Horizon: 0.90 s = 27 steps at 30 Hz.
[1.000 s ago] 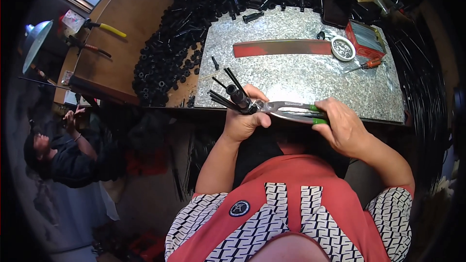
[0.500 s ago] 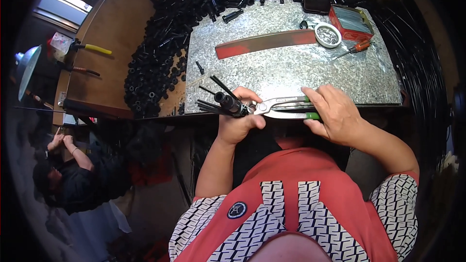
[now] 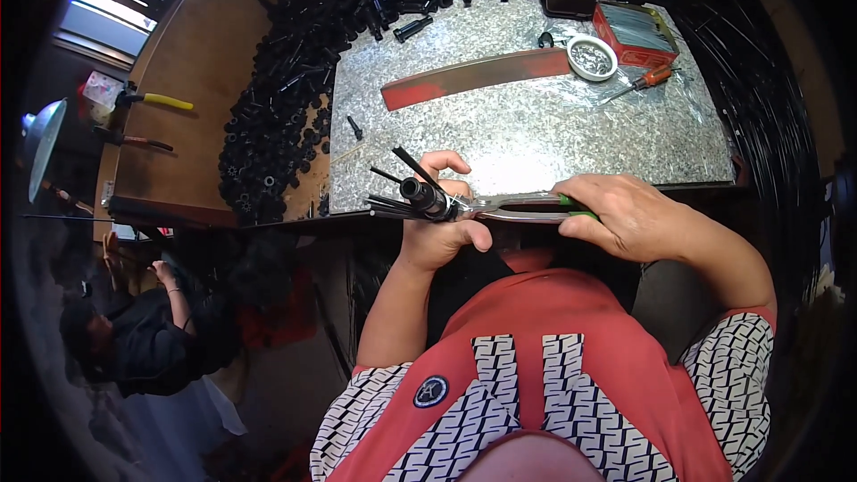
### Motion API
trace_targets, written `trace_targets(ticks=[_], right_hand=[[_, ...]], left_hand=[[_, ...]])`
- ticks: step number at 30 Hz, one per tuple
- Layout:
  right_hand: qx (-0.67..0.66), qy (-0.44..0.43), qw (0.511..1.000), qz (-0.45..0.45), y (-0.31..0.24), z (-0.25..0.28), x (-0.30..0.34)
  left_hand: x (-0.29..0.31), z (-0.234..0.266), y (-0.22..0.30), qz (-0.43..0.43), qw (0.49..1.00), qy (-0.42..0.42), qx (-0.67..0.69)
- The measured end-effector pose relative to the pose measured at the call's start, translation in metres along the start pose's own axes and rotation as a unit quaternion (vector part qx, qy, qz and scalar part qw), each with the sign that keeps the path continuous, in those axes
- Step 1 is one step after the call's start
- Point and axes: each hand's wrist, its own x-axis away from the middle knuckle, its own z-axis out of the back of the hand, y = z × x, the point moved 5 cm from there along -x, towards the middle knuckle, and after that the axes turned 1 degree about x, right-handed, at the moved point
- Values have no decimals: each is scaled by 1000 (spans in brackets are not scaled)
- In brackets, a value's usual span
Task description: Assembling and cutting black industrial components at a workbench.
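From my distant place I see the left hand (image 3: 436,236) holding the black tubular part (image 3: 420,196) near the front edge of the desk (image 3: 500,138); thin black rods (image 3: 409,161) stand out around it. The right hand (image 3: 625,219) is closed on the handles of the pincers (image 3: 522,205), and these handles are nearly parallel. The pincer head meets a shiny, wire-like piece (image 3: 456,204) beside the tube; whether it bites fully, I cannot tell. For good work, in my judgement, I must hold the tube firmly, so it does not turn under the pull. I should squeeze evenly, in line with the piece, not twist suddenly, and leave the left thumb outside the biting edges.
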Motion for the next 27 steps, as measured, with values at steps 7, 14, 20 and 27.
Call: trace_targets(ticks=[7, 14, 20, 27], right_hand=[[43, 17, 999, -26, 5, -8, -1], [104, 90, 990, 20, 2, 4, 4], [258, 132, 953, 87, -16, 20, 13], [301, 143, 938, 97, -28, 29, 17]], left_hand=[[4, 3, 5, -6, 997, 69, -25], [0, 4, 2, 77, 987, 19, 141], [-4, 7, 1, 47, 997, -30, 59], [-4, -11, -4, 62, 984, -69, 152]])
